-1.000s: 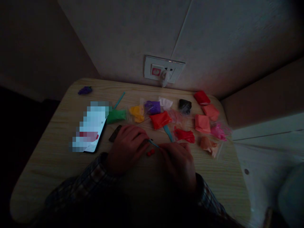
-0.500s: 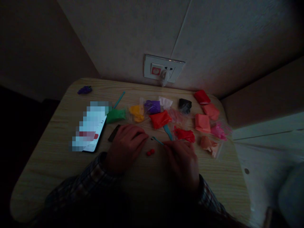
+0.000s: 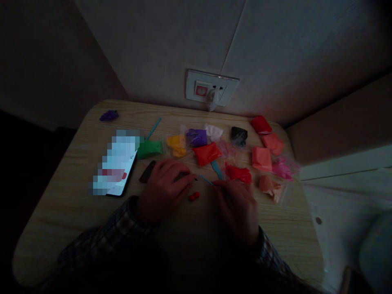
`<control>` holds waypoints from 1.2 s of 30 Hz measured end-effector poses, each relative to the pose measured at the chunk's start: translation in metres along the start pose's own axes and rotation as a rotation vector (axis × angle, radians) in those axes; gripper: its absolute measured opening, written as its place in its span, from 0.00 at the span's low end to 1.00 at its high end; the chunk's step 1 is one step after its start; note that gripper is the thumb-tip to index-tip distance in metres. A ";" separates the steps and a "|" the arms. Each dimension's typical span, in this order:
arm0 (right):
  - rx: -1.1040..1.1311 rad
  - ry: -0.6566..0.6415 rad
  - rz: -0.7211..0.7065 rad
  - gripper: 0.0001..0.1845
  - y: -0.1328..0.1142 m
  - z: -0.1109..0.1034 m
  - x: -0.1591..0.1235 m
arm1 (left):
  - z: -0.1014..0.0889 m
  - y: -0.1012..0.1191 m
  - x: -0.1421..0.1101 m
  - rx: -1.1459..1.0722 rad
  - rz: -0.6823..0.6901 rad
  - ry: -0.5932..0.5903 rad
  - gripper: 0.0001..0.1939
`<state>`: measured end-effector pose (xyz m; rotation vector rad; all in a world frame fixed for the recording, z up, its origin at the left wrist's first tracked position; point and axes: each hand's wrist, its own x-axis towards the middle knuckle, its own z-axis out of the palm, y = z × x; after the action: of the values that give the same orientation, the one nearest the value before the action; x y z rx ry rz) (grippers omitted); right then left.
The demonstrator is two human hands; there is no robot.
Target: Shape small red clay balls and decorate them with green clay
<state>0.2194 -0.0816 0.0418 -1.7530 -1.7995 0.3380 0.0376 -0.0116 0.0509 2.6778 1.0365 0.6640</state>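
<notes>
My right hand [image 3: 238, 204] is closed on a thin teal modelling tool [image 3: 207, 180], whose tip points left. My left hand [image 3: 167, 190] has its thumb and forefinger together at a small dark piece [image 3: 196, 179], just left of the tool's tip. Most of that piece is hidden by the fingertips. Two small red balls [image 3: 194, 197], apparently clay, lie side by side on the table between my hands. A dark, flat packet [image 3: 148, 172] sits partly behind my left hand. Beyond my right hand lies a wider teal tool [image 3: 217, 170].
Clay packets spread across the wooden table [image 3: 61, 196]: green [image 3: 150, 149], yellow [image 3: 177, 145], purple [image 3: 197, 137], red [image 3: 207, 154] and black [image 3: 239, 136]. A lit phone [image 3: 118, 167] lies left. A purple grape-like shape [image 3: 109, 115] sits at the back. A socket [image 3: 202, 90] is on the wall.
My left fingertips have moved slightly right, onto the small dark piece. The teal tool's tip has drawn back a little to the right; the red balls stay put.
</notes>
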 end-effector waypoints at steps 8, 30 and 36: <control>0.008 0.010 -0.006 0.07 0.001 -0.001 0.001 | 0.004 0.000 -0.002 0.065 0.114 0.035 0.08; -0.011 0.034 -0.041 0.07 0.003 -0.001 0.000 | 0.005 0.000 -0.002 0.034 0.096 0.004 0.08; 0.007 0.037 -0.031 0.06 0.002 -0.002 0.000 | 0.005 -0.002 -0.001 -0.083 -0.028 0.033 0.05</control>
<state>0.2223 -0.0813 0.0418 -1.7134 -1.7956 0.2970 0.0383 -0.0110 0.0457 2.5854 1.0288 0.7316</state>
